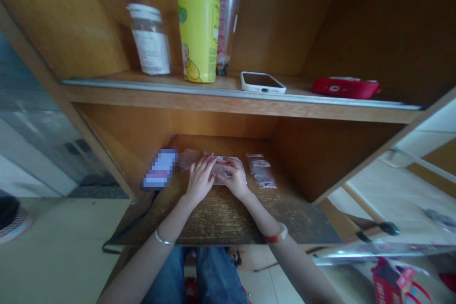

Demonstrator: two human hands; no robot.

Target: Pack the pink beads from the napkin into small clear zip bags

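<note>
On the lower desk surface, both hands meet over a clear plastic bag (223, 181). My left hand (200, 178) lies over the bag's left side, its fingers stretched forward and thumb near the other hand. My right hand (235, 179) is on the right part, fingers bent and thumb and forefinger closed on the plastic. The fingers partly cover the bag, so its contents cannot be made out. Left of the hands lies a thin clear sheet or bag (188, 158). Small clear zip bags (262, 173) lie in an overlapping pile to the right.
A phone with a blurred screen (160, 169) leans at left, a dark strap (137, 221) below it. The shelf above (228, 99) bears a white-lidded jar (149, 40), yellow bottle (198, 28), clear tumbler (228, 19), white-cased phone (262, 82) and red case (345, 88). Wooden side walls enclose the desk.
</note>
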